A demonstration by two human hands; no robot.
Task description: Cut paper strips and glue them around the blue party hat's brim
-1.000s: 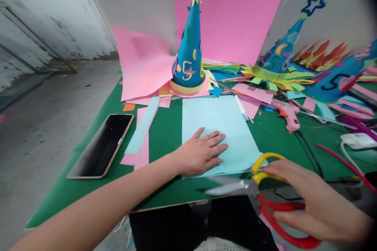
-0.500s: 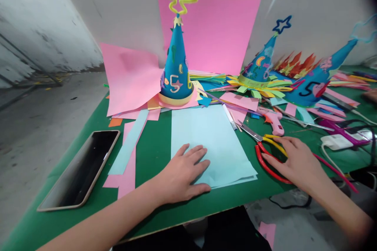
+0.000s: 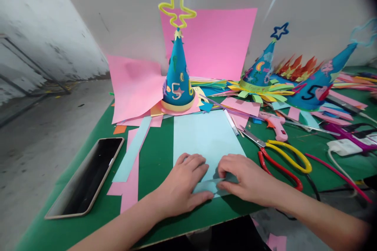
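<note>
A stack of light blue paper sheets (image 3: 206,135) lies on the green table (image 3: 159,153) in front of me. My left hand (image 3: 184,182) rests on its near left corner, fingers curled, thumb under a lifted edge. My right hand (image 3: 246,178) pinches the near edge of the top sheet and holds it raised a little. The red and yellow scissors (image 3: 282,157) lie on the table to the right of my right hand, untouched.
A black phone (image 3: 86,176) lies at the left. A blue cone hat with a 5 (image 3: 177,78) stands behind the paper, before pink sheets (image 3: 218,43). More hats (image 3: 312,86), a pink glue gun (image 3: 275,121), paper scraps and a white power strip (image 3: 349,145) crowd the right.
My right hand let go of the scissors, which now lie on the table, and moved left to the near edge of the blue paper. My left hand's fingers have curled at that edge.
</note>
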